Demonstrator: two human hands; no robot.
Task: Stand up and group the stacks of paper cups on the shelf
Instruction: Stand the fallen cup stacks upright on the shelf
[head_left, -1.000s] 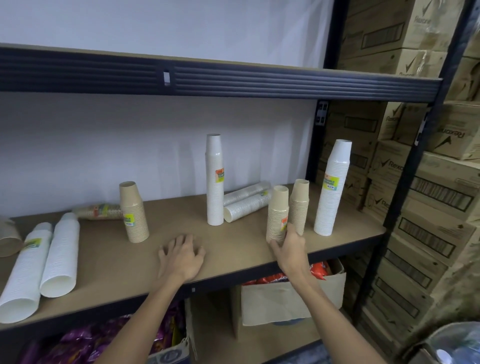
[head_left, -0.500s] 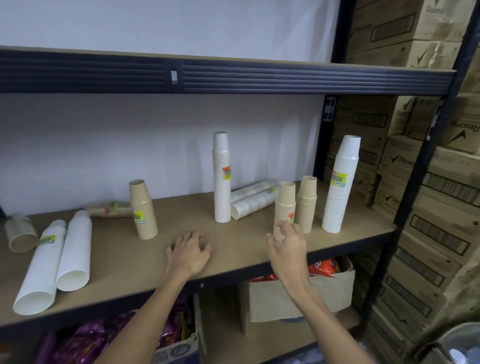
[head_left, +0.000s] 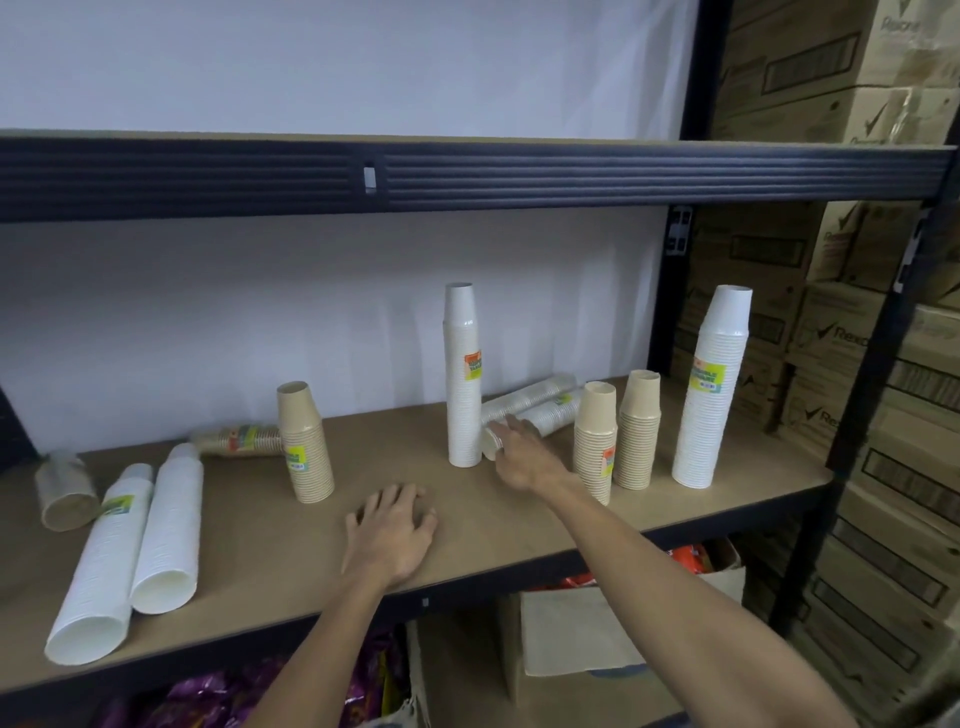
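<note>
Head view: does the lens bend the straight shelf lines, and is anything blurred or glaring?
Head view: the wide lens bows the upper shelf and slants the right post; the light is soft and even, without glare; the right hand looks slightly blurred, the left hand sharper.

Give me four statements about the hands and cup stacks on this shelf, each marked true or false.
1. The left hand rests flat on the shelf. True.
2. The right hand grips the tall white stack at the far right. False: it reaches toward the lying white stacks mid-shelf.
3. Two long white stacks lie at the shelf's left end. True.
4. Every brown stack stands upright. False: one brown stack lies on its side, left of centre.
</note>
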